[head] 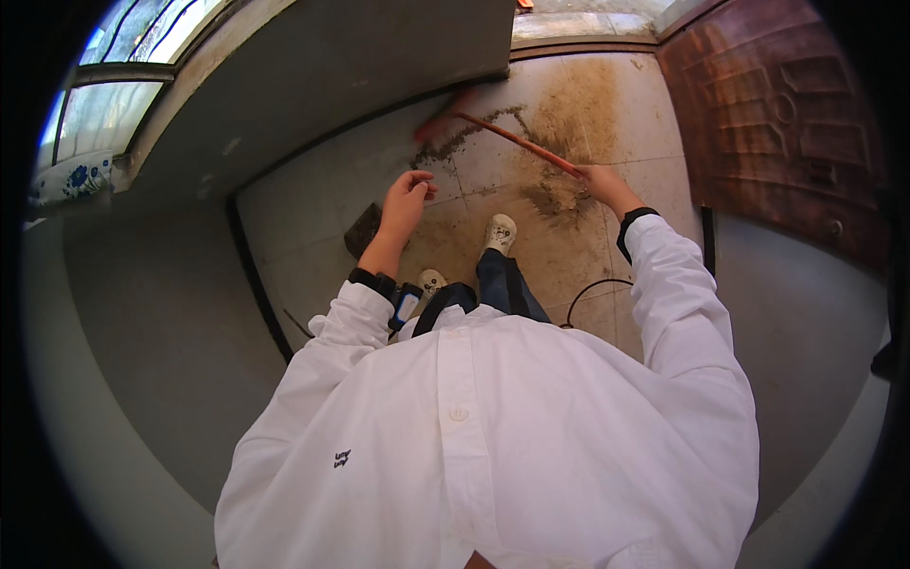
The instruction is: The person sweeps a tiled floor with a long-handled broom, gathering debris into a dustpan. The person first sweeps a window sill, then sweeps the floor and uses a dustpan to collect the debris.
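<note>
My right hand (604, 186) grips the upper end of an orange-red broom handle (522, 142). The handle slants away to the left, down to a blurred red broom head (441, 122) close to the foot of the wall. Dark debris (466, 134) is strewn over the floor tiles beside the head. Nothing is in my left hand (410, 199), which hovers over the floor with its fingers partly curled and slightly apart. Below its wrist, partly hidden by the forearm, sits a dark box-like object (362, 231). Brown dirt (569, 121) covers the tiles between me and the doorway.
A brown panelled door (775, 121) stands at the right, by a doorway with a raised threshold (583, 48). The grey wall (327, 71) runs along the left, below a barred window (117, 107). A dark cable (597, 283) loops near my legs. My light shoes (500, 233) are on dirty tiles.
</note>
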### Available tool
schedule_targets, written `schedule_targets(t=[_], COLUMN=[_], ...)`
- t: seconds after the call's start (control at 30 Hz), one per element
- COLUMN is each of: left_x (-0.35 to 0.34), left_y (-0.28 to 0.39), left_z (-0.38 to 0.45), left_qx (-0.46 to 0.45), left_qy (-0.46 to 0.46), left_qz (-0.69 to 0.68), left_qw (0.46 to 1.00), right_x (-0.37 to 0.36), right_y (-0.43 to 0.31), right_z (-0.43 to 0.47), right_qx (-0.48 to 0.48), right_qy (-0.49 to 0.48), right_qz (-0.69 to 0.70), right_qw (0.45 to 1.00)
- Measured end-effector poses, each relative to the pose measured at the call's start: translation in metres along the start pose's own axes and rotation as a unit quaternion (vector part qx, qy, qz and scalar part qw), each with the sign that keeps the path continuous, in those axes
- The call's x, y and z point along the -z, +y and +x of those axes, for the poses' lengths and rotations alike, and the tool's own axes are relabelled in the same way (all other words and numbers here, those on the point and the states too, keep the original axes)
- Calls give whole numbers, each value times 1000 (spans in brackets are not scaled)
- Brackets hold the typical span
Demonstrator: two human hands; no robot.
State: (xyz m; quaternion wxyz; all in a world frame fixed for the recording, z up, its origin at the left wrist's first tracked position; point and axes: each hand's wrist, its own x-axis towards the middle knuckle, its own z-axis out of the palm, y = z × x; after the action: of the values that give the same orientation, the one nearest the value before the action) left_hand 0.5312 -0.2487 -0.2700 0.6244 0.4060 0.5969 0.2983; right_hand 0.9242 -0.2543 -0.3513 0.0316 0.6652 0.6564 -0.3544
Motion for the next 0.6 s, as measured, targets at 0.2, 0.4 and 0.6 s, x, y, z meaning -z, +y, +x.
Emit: schedule_targets(t=[0.2, 0.4, 0.6], left_x=[-9, -21, -27], left_y=[5, 14, 22], left_z=[1, 6, 6], left_qx=[-2, -21, -40], left_qy=[-11, -43, -72], left_qz=[3, 33, 40], left_qw=[1000, 998, 996], right_x=[-4, -4, 30], right_y=[35, 36, 9], right_z=[-30, -56, -91], right_qx=[-15, -45, -52], right_qy=[42, 65, 93], right_qz=[59, 56, 53], right_qw=[997, 995, 993])
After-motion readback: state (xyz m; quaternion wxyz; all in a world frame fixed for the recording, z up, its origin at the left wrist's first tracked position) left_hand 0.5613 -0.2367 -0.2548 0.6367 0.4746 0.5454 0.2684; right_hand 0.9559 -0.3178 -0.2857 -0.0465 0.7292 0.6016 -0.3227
